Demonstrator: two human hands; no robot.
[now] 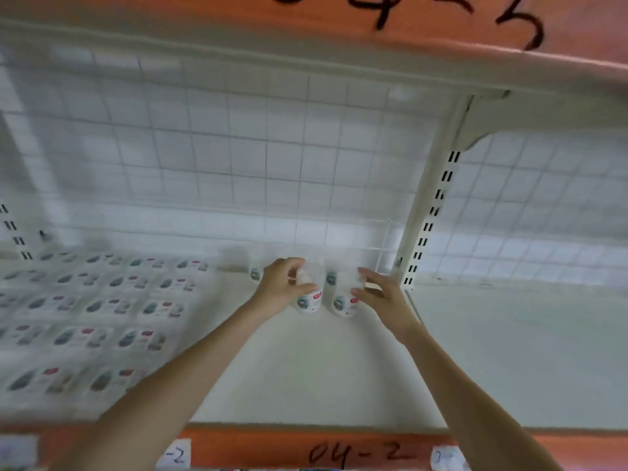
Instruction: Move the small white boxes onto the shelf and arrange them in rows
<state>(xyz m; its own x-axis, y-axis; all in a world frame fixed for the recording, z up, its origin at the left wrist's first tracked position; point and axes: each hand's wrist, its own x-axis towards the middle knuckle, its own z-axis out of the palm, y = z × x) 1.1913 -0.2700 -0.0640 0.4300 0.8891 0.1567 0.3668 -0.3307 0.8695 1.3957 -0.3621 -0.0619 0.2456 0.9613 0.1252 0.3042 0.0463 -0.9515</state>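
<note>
The shelf (306, 368) is a white metal deck with a wire grid back panel (238, 147) and a slotted upright (428, 212) at 2 o'clock. An orange front strip (272, 450) runs along its near edge at 6 o'clock, hand-lettered "04-2". The deck above carries a similar orange strip (204, 15) at 12 o'clock.

Rows of small white boxes (95, 307) fill the left part of the shelf, from 8 to 10 o'clock, laid close together in ranks. The view is blurred; print on them is not legible.

Both forearms reach in from 6 o'clock toward the rear centre of the shelf.

The left hand (282, 287) is curled around the upper part of a box (311, 300) standing on the deck, thumb across its front; the box lies at 3 o'clock of the hand, in contact.

The right hand (380, 294) has its fingers on a second box (345, 300), which stands at 9 o'clock of the hand, just beside the first. Whether this grip is fully closed cannot be told.

Further boxes (256, 271) stand behind these two, against the back panel.
</note>
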